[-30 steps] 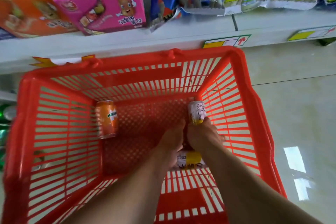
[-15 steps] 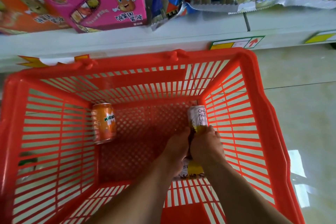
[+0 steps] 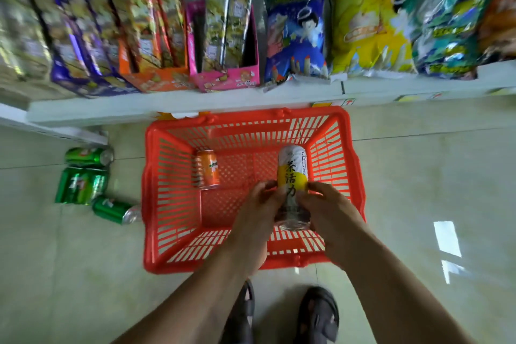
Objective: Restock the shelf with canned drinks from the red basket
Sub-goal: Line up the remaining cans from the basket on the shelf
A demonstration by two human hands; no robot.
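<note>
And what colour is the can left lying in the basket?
Orange, with a small green-and-white label; the head view shows the can lying in the red basket.

Both hands (image 3: 293, 204) lifted yellow can (image 3: 292, 173) above basket (image 3: 354, 176).

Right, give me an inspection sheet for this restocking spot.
Surface: glossy tiled floor.
Job's things: red basket on the floor; orange can lying inside; white-and-yellow can lifted above it.
Clutter: green cans lying on the floor left of the basket.
Grippers: left hand and right hand both grip the white-and-yellow can.
Cables: nothing seen.
Surroundings: white shelf holding snack bags and boxes.
</note>
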